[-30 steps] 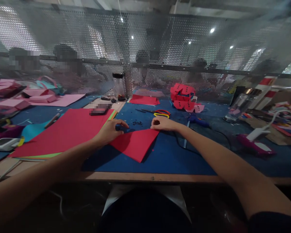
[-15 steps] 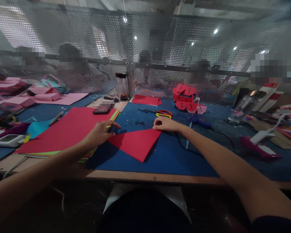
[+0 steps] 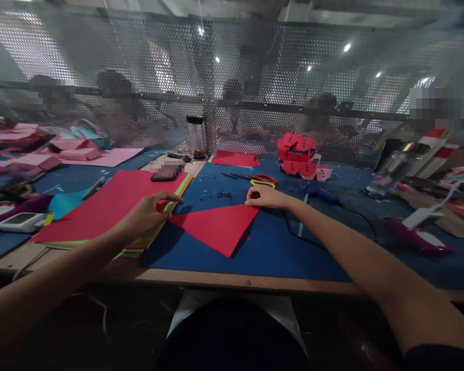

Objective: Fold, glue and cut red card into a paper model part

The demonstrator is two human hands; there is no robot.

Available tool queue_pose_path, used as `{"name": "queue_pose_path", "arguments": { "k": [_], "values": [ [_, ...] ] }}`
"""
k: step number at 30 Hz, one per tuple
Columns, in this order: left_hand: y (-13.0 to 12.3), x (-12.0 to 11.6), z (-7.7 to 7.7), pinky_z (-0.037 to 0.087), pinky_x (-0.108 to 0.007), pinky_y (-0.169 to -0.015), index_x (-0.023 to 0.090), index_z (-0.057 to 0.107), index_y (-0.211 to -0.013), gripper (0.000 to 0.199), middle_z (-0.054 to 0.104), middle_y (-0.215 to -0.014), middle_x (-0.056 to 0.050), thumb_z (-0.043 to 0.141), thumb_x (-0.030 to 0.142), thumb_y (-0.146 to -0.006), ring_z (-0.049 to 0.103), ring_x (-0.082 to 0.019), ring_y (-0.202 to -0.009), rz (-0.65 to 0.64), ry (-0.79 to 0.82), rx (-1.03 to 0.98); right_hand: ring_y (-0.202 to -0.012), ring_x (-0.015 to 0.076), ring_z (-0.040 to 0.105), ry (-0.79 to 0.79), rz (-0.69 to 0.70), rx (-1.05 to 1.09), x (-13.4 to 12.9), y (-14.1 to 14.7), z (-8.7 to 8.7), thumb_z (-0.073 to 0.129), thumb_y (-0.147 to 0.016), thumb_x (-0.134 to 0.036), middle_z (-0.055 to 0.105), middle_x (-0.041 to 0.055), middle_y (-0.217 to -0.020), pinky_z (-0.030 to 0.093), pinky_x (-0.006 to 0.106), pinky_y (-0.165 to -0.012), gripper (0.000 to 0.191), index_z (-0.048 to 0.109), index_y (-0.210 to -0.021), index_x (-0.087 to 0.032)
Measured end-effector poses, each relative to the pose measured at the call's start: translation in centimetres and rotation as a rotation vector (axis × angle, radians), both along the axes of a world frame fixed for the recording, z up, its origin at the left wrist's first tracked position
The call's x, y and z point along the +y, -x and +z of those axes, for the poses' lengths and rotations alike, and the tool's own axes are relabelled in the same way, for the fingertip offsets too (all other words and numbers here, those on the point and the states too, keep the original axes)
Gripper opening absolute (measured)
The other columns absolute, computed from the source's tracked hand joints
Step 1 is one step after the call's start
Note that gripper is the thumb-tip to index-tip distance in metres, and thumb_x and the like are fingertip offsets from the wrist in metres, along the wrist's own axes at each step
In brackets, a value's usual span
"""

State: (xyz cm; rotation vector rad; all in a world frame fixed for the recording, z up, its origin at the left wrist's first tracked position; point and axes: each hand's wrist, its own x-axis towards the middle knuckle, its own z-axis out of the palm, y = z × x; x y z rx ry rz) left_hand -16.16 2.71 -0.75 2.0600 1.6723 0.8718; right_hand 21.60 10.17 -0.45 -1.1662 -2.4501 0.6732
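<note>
Just beyond the right hand (image 3: 266,196) (pinching red paper (image 3: 218,228)) lie scissors (image 3: 254,180); left hand (image 3: 147,211) loosely spread.

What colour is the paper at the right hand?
The paper is red; best seen in the head view.

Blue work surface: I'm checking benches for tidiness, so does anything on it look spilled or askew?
Yes. Small black bits lie loose on the blue work surface, just beyond the red paper piece at the right hand. They look spilled because they are scattered, with no container around them. Nothing looks plainly damaged.
</note>
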Motion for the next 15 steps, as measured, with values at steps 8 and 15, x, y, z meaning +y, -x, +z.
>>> {"name": "queue_pose_path", "arguments": {
  "k": [8, 15],
  "values": [
    [0.48, -0.09, -0.46, 0.047, -0.040, -0.104, 0.022, 0.073, -0.110, 0.046, 0.075, -0.122, -0.005, 0.059, 0.020, -0.067, 0.066, -0.028, -0.116, -0.035, -0.050, 0.024, -0.075, 0.0165, 0.061, 0.011, -0.005, 0.006, -0.09, -0.04, 0.04, 0.069, -0.084, -0.033, 0.070, 0.0035, -0.081, 0.042, 0.027, -0.067, 0.017, 0.068, -0.081, -0.016],
    [0.16, -0.60, -0.17, 0.049, -0.044, -0.102, 0.022, 0.075, -0.108, 0.043, 0.075, -0.118, -0.008, 0.057, 0.023, -0.069, 0.067, -0.031, -0.110, -0.043, -0.092, 0.094, -0.076, 0.0162, 0.061, 0.023, 0.007, 0.014, -0.12, -0.19, 0.08, 0.069, -0.085, -0.031, 0.070, 0.0037, -0.084, 0.043, 0.027, -0.068, 0.016, 0.068, -0.086, -0.016]
  ]
}}
